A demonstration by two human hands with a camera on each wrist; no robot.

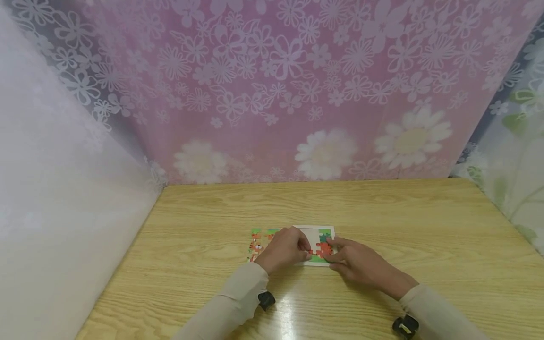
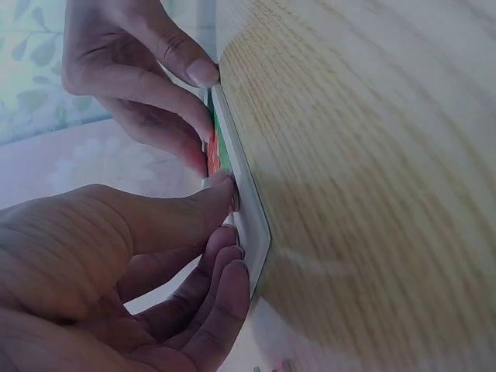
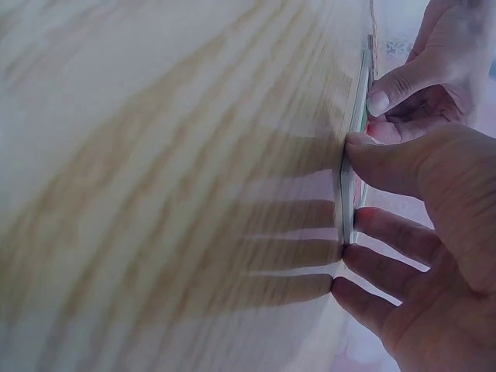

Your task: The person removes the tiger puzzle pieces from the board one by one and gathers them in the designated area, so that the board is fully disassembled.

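Observation:
A shallow white puzzle tray [image 1: 313, 228] lies on the table, with green and red jigsaw pieces [image 1: 325, 248] along its right side and lower edge. My left hand [image 1: 284, 249] is over the tray's left part, pinching a small red jigsaw piece [image 2: 235, 198] between thumb and fingers, close over the tray's near edge; the fingers hide most of it. At the tray's right end, my right hand [image 1: 361, 263] holds the corner. Its thumb [image 3: 380, 159] is on the near edge, and its other fingers [image 3: 395, 232] reach the side edge and the pieces there.
More jigsaw pieces, orange with an animal face [image 1: 256, 245], lie left of the tray, partly behind the left hand. The wooden table [image 1: 204, 222] meets a pink flowered curtain [image 1: 255, 118] at the back. A pale sheet [image 1: 63, 189] hangs along the left side.

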